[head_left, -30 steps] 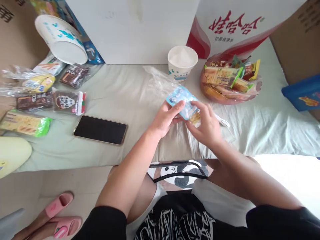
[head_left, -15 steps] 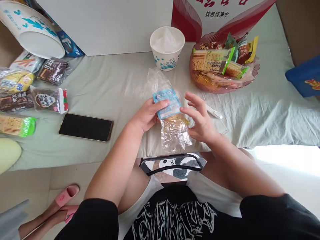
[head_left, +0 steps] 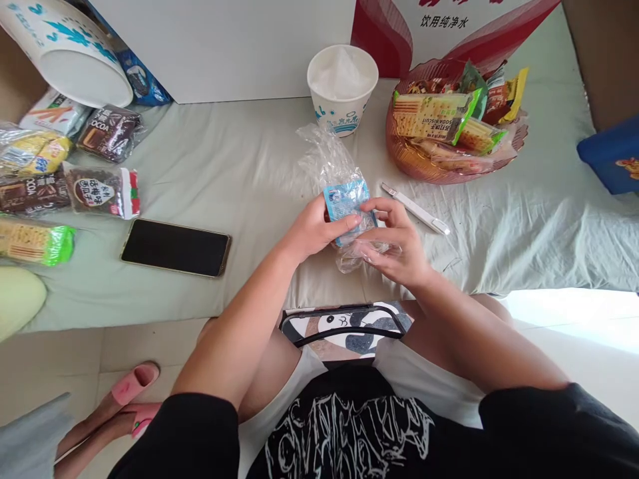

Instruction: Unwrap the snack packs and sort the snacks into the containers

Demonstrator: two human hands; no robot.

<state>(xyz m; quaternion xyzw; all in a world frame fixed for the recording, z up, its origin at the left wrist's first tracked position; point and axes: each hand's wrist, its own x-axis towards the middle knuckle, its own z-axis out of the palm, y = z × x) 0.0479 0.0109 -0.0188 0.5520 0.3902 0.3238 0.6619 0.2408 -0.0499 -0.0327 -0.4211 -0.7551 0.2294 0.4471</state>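
Observation:
My left hand [head_left: 314, 229] grips a small snack packet [head_left: 344, 203] with a light-blue label, thumb across its front. My right hand [head_left: 394, 243] meets it from the right, fingers pinching the packet's clear plastic lower end [head_left: 362, 249]. Both hands hover just over the pale green sheet [head_left: 239, 173]. A crumpled clear plastic bag [head_left: 324, 153] lies right behind the packet. A white pen-like tool [head_left: 417, 209] rests on the sheet just right of my hands.
A white paper cup [head_left: 342, 86] and a red basket of snacks [head_left: 449, 133] stand at the back. A black phone [head_left: 174, 247] lies left of my hands. Several snack packs [head_left: 100, 189] and a tipped paper bowl [head_left: 64, 53] sit far left. Pink slippers [head_left: 132, 392] on the floor.
My right hand has closed onto the packet's clear end, which hung loose half a second ago. The packet has turned and bunched between both hands.

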